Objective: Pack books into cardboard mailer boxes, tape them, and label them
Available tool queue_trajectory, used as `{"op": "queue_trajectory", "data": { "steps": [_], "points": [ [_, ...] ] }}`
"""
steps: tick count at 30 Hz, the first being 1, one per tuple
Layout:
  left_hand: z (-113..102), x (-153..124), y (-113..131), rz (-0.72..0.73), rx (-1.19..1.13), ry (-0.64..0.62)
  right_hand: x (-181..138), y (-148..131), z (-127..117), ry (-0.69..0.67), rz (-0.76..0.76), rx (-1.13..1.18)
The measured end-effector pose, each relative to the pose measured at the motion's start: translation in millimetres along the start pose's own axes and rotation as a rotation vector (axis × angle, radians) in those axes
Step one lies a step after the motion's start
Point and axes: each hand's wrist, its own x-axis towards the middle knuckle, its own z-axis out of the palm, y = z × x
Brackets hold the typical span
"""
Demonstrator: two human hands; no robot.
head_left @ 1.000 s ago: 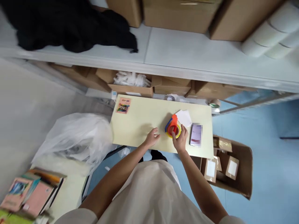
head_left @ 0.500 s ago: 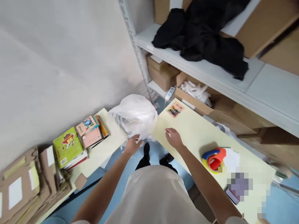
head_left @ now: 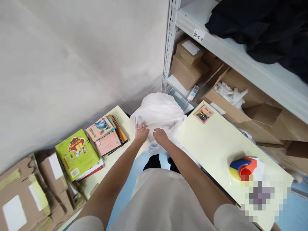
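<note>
A puffy white plastic bag [head_left: 162, 107] sits in the gap between the two pale tables, against the corner. My left hand [head_left: 141, 132] is on the near left side of the bag, its fingers spread over the plastic. Beside it, my right hand [head_left: 160, 136] reaches to the bag's near face with fingers stretched and slightly bent. Neither hand shows a firm grip on the plastic. What the bag contains is hidden.
Stacked books [head_left: 78, 154] and flattened cardboard [head_left: 24, 195] lie on the left table. On the right table are a small picture booklet [head_left: 204, 114] and a red-and-blue tape dispenser [head_left: 243, 166]. A metal shelf [head_left: 240, 48] with cardboard boxes [head_left: 187, 69] stands behind.
Both hands have moved forward and closer together, from the air in front of the bag onto it. My view has shifted, so the tables and shelf appear farther right.
</note>
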Motion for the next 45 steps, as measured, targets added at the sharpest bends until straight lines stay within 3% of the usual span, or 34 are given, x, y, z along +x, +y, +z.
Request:
{"op": "queue_trajectory", "data": {
  "steps": [4, 8, 10, 14, 19, 23, 26, 29, 33, 37, 40, 42, 45],
  "points": [
    [-26, 0, -14, -0.049, -0.113, 0.040, -3, 1, -15, 0.090, 0.097, 0.073],
    [-60, 0, -18, -0.110, -0.435, 0.141, -13, 0, -48, 0.441, 0.168, 0.450],
    [-71, 5, -15, -0.069, -0.599, 0.204, -17, -4, -66, 0.562, 0.145, 0.633],
    [-96, 13, 4, 0.141, -0.743, 0.375, -22, -17, -104, 0.599, 0.002, 0.920],
    [-144, -8, 53, 0.187, -0.541, 0.671, -41, -40, -153, 0.817, -0.112, 1.205],
    [-165, -25, 101, 0.409, -0.546, 0.536, -67, -64, -181, 0.985, -0.174, 1.350],
    [-169, -23, 126, 0.490, -0.742, 0.441, -87, -70, -195, 1.097, -0.162, 1.342],
    [-172, -12, 142, 0.489, -0.891, 0.303, -110, -56, -207, 1.271, -0.112, 1.275],
    [-176, 10, 161, 0.473, -0.783, 0.248, -164, -14, -212, 1.415, 0.042, 1.133],
    [-177, 33, 187, 0.543, -0.527, 0.262, -247, 39, -185, 1.367, 0.203, 1.051],
    [-175, 42, 216, 0.654, -0.362, 0.195, -305, 75, -159, 1.178, 0.338, 0.970],
    [-173, 44, 241, 0.776, -0.272, 0.113, -328, 89, -152, 1.109, 0.383, 0.837],
    [-164, 44, 285, 0.937, -0.170, 0.000, -338, 99, -166, 1.047, 0.292, 0.675]
  ]
}}
